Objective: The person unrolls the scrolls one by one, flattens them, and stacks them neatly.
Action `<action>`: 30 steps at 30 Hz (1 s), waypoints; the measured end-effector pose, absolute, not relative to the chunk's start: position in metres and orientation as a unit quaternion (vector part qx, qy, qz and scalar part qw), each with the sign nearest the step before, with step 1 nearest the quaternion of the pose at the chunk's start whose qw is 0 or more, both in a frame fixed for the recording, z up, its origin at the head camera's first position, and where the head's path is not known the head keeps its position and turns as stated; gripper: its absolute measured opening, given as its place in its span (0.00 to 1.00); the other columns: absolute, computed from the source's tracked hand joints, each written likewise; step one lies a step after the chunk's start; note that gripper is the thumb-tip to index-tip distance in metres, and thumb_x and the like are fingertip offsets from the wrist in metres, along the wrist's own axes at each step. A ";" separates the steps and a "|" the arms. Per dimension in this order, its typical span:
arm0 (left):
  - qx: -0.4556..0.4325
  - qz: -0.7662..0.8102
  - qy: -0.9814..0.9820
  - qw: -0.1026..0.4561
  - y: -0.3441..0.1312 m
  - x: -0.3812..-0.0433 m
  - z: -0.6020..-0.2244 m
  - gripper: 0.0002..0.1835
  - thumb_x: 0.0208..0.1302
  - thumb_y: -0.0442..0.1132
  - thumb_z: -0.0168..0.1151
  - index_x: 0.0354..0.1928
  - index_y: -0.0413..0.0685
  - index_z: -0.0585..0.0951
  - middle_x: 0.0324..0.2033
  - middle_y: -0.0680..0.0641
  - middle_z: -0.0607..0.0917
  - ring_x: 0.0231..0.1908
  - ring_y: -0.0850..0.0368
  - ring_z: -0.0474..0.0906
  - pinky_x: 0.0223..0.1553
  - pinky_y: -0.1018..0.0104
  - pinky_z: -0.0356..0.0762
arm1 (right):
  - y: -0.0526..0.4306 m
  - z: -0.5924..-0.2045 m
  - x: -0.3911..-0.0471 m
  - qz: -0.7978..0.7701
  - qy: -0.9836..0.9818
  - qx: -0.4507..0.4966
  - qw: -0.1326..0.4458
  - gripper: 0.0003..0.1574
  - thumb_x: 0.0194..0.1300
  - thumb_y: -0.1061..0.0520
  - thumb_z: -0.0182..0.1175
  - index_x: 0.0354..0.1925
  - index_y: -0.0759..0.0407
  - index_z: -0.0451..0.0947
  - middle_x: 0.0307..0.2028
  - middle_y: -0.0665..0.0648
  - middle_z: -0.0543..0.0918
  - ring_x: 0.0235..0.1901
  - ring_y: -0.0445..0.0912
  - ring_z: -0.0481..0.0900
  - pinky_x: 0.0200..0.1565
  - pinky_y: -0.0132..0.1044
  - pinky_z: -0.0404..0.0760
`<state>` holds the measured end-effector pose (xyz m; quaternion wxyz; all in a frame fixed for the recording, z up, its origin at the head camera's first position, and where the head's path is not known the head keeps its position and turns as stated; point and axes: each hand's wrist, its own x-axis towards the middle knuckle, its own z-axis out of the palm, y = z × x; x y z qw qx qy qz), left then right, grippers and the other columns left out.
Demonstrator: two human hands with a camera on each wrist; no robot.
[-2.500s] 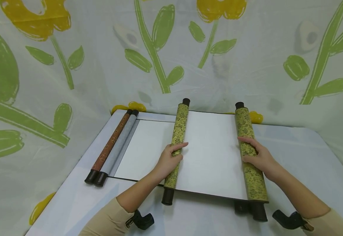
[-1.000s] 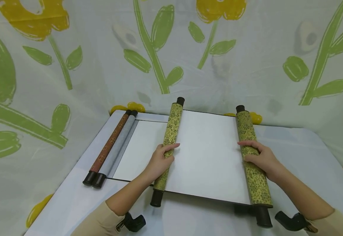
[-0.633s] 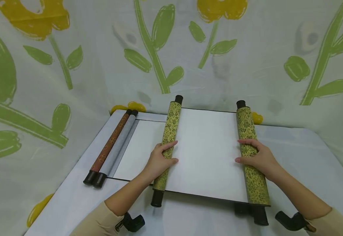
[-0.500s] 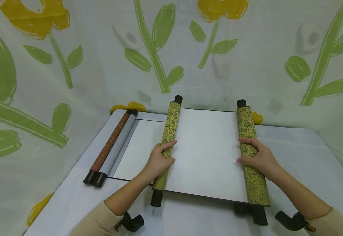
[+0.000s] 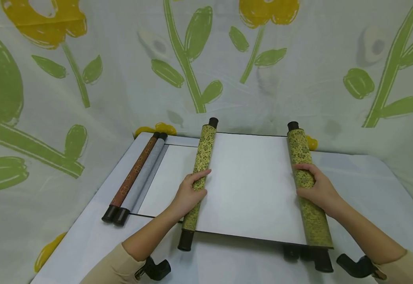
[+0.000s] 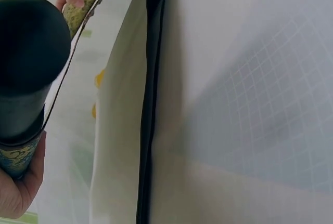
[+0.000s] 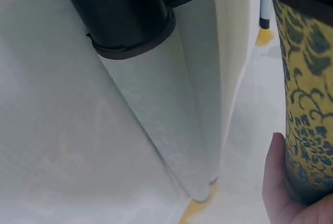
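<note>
A scroll with two yellow-green patterned rollers and white paper (image 5: 252, 189) between them is held partly unrolled above the table. My left hand (image 5: 188, 193) grips its left roller (image 5: 204, 152), thumb and forefinger reaching over onto the paper side. Around the thicker right roller (image 5: 300, 146), my right hand (image 5: 320, 191) curls its fingers and thumb. Black end caps (image 6: 31, 42) stick out from the rollers. Beneath lies a second, grey-backed scroll, its left roll (image 5: 144, 173) on the table and its right roll (image 7: 156, 99) showing under the held scroll in the right wrist view. The held scroll hides its middle.
A brown patterned rolled scroll (image 5: 133, 173) with black ends lies along the grey roll at the table's left. A flower-print cloth (image 5: 256, 98) hangs behind the table (image 5: 363, 181). Black curved wrist pieces (image 5: 156, 270) sit at both sleeves.
The left hand has moved left with its roller, and the right hand slightly right with the other. More white paper shows between the rollers; the scrolls on the table stay put.
</note>
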<state>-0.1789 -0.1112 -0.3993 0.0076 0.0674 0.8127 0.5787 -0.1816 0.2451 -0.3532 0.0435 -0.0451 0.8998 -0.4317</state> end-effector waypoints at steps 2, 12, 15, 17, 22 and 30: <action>0.068 0.579 0.812 0.009 -0.111 -0.178 -0.399 0.32 0.54 0.26 0.54 0.61 0.59 0.75 0.59 0.41 0.70 0.62 0.47 0.63 0.42 0.59 0.64 | 0.246 -0.353 -0.182 -0.432 0.900 -0.041 0.047 0.46 0.54 0.66 0.59 0.69 0.60 0.54 0.66 0.72 0.54 0.50 0.61 0.65 0.38 0.41 0.71; 0.055 0.578 0.814 0.011 -0.111 -0.179 -0.397 0.31 0.52 0.30 0.66 0.60 0.61 0.76 0.58 0.41 0.70 0.64 0.42 0.60 0.54 0.45 0.65 | 0.248 -0.352 -0.181 -0.415 0.907 -0.039 0.060 0.57 0.51 0.49 0.72 0.72 0.54 0.54 0.69 0.74 0.51 0.61 0.67 0.59 0.47 0.51 0.70; 0.048 0.575 0.817 0.014 -0.111 -0.180 -0.397 0.32 0.50 0.33 0.70 0.60 0.63 0.76 0.59 0.41 0.70 0.65 0.40 0.58 0.59 0.38 0.58 | 0.248 -0.352 -0.181 -0.413 0.908 -0.041 0.055 0.59 0.48 0.48 0.74 0.72 0.54 0.54 0.69 0.73 0.52 0.62 0.67 0.58 0.48 0.53 0.69; 0.050 0.575 0.817 0.013 -0.111 -0.180 -0.397 0.32 0.51 0.32 0.69 0.60 0.62 0.76 0.59 0.41 0.70 0.65 0.41 0.59 0.59 0.39 0.60 | 0.248 -0.352 -0.181 -0.412 0.909 -0.043 0.048 0.58 0.48 0.50 0.74 0.71 0.55 0.55 0.68 0.73 0.53 0.62 0.67 0.58 0.49 0.54 0.69; 0.064 0.573 0.817 -0.005 -0.114 -0.181 -0.398 0.31 0.53 0.26 0.63 0.60 0.57 0.76 0.59 0.42 0.71 0.64 0.44 0.62 0.55 0.46 0.66 | 0.248 -0.353 -0.182 -0.409 0.911 -0.052 0.031 0.54 0.48 0.58 0.72 0.69 0.60 0.56 0.68 0.73 0.55 0.61 0.67 0.59 0.50 0.57 0.68; 0.062 0.573 0.817 0.004 -0.117 -0.185 -0.399 0.30 0.54 0.26 0.58 0.60 0.57 0.77 0.56 0.36 0.70 0.52 0.44 0.67 0.28 0.65 0.65 | 0.246 -0.353 -0.184 -0.379 0.923 -0.054 0.034 0.50 0.49 0.66 0.64 0.69 0.61 0.55 0.66 0.75 0.56 0.53 0.64 0.65 0.41 0.48 0.72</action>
